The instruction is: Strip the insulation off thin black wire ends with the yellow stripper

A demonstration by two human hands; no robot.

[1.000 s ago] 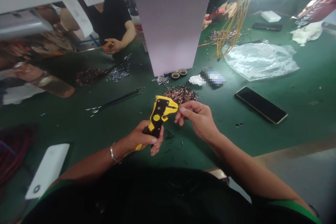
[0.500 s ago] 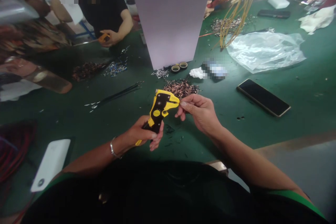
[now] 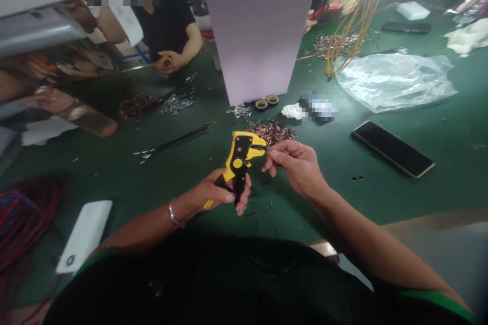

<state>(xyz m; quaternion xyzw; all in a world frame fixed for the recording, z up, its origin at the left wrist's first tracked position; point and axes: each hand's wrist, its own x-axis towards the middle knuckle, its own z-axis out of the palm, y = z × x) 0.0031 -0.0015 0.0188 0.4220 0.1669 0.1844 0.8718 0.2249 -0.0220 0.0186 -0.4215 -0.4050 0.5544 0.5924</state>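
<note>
My left hand (image 3: 219,189) is wrapped round the handles of a yellow and black wire stripper (image 3: 239,155), whose handles stand apart. The tool is tilted upright, its jaws pointing right. At the jaw tips, my right hand (image 3: 299,162) pinches thumb and forefinger together; what lies between them is too small to make out. Just behind the jaws lies a heap of short copper-coloured wire pieces with dark ends (image 3: 272,132). Small silvery terminals (image 3: 240,110) form a little pile beyond it. Dark scraps (image 3: 261,208) are scattered on the table below my hands.
A grey-white panel (image 3: 263,35) stands upright across the green table (image 3: 328,223). Black wires (image 3: 179,138) lie left, beside a white power bank (image 3: 86,236) and red cable coils (image 3: 28,218). A phone (image 3: 392,148) and clear plastic bag (image 3: 396,81) lie right. Co-workers' hands (image 3: 170,62) are across the table.
The stripper's handles have spread apart as my left hand's squeeze loosened. My right hand still pinches at the jaws. The whole view has shifted, so everything appears slightly further right.
</note>
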